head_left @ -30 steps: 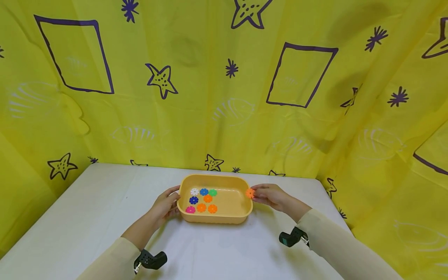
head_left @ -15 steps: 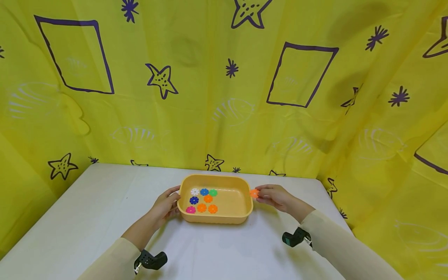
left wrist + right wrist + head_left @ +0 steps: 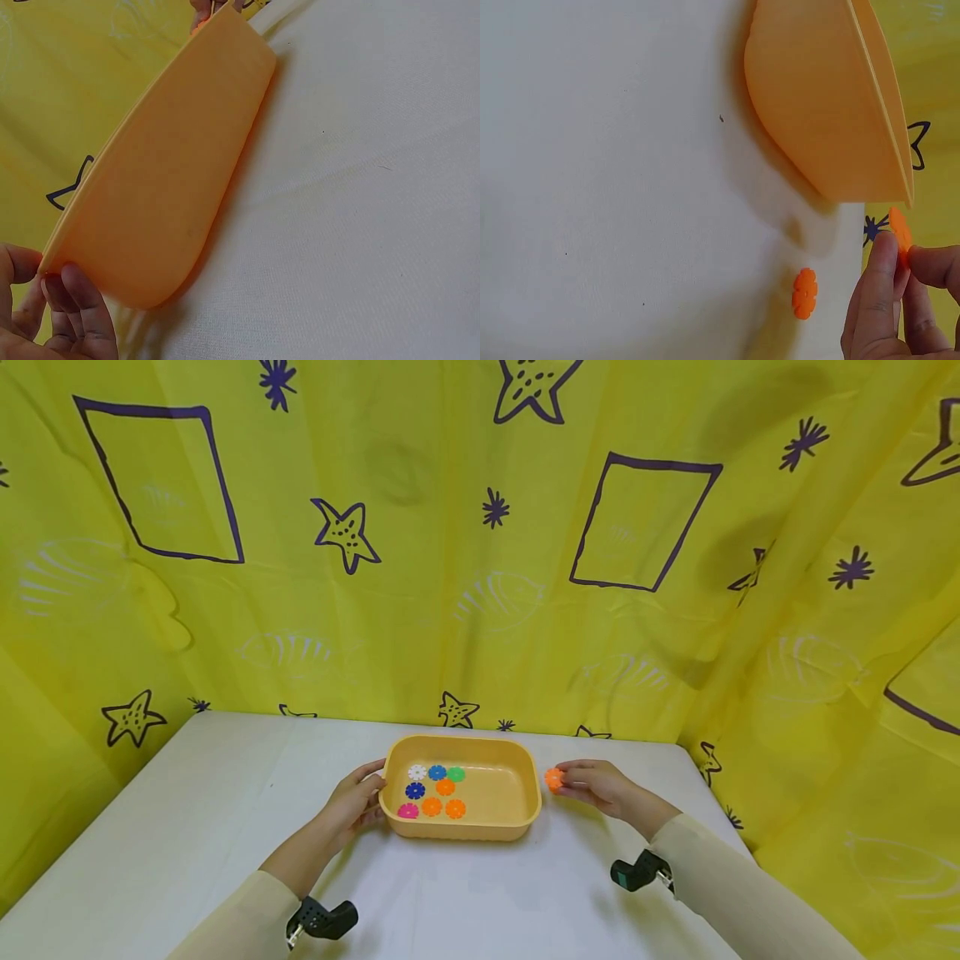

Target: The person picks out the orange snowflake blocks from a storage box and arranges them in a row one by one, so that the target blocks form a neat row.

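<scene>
A peach-orange plastic basin (image 3: 480, 831) stands on the white table. My left hand (image 3: 351, 797) pinches its left rim; in the left wrist view the thumb (image 3: 19, 262) is at the rim and fingers (image 3: 90, 307) lie against the outer wall. Just outside the right rim, my right hand (image 3: 600, 787) pinches an orange notched snowflake disc (image 3: 554, 779) between thumb and fingers. Another orange snowflake disc (image 3: 805, 294) lies on the table near that hand. Inside the basin lie several discs, among them a white one (image 3: 417, 772), a green one (image 3: 456, 774) and a pink one (image 3: 408, 811).
The white table (image 3: 225, 827) reaches back to a yellow curtain (image 3: 420, 610) printed with stars and fish. Black wrist cameras are strapped to the left wrist (image 3: 322, 918) and the right wrist (image 3: 641, 870).
The right hand has drawn the orange snowflake disc rightward, from over the basin's right rim to just outside it. The left hand and basin have stayed put.
</scene>
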